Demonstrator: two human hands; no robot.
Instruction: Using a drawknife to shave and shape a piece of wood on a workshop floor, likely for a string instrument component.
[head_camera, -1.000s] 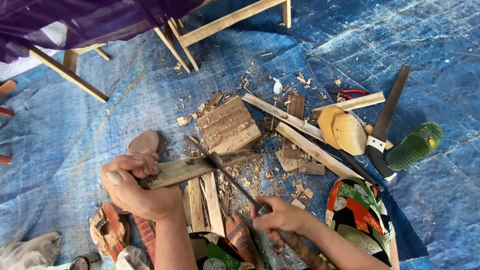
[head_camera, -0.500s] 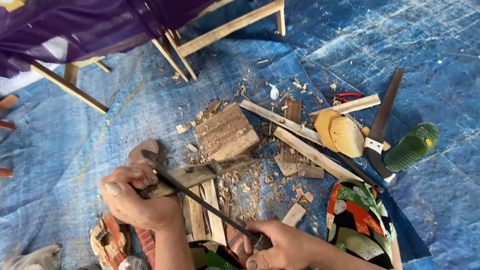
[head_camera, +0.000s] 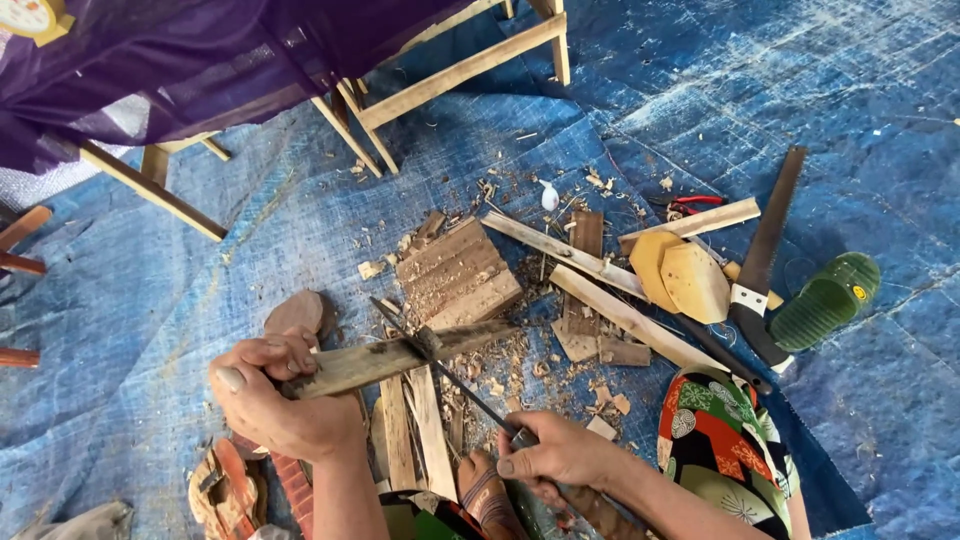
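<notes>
My left hand (head_camera: 268, 395) grips the near end of a flat weathered wooden stick (head_camera: 400, 358), held level above the ground. My right hand (head_camera: 555, 455) is closed on the handle of a long dark knife (head_camera: 440, 370). The knife's blade lies across the top of the stick near its middle, its tip pointing up-left. Under the stick lie several pale wooden strips (head_camera: 415, 435) and scattered wood chips (head_camera: 520, 365). A ridged wooden block (head_camera: 455, 272) sits just beyond the stick.
A blue tarp (head_camera: 200, 250) covers the ground. Long wooden slats (head_camera: 600, 290), a handsaw (head_camera: 765, 250), red pliers (head_camera: 690, 205), a green sandal (head_camera: 825, 300) and two tan curved wood pieces (head_camera: 680, 275) lie to the right. Wooden furniture legs (head_camera: 440, 80) under purple cloth stand behind.
The knife has shifted along the stick between frames: it was drawn back toward me, then set across the stick's middle again. My left hand keeps its hold on the stick.
</notes>
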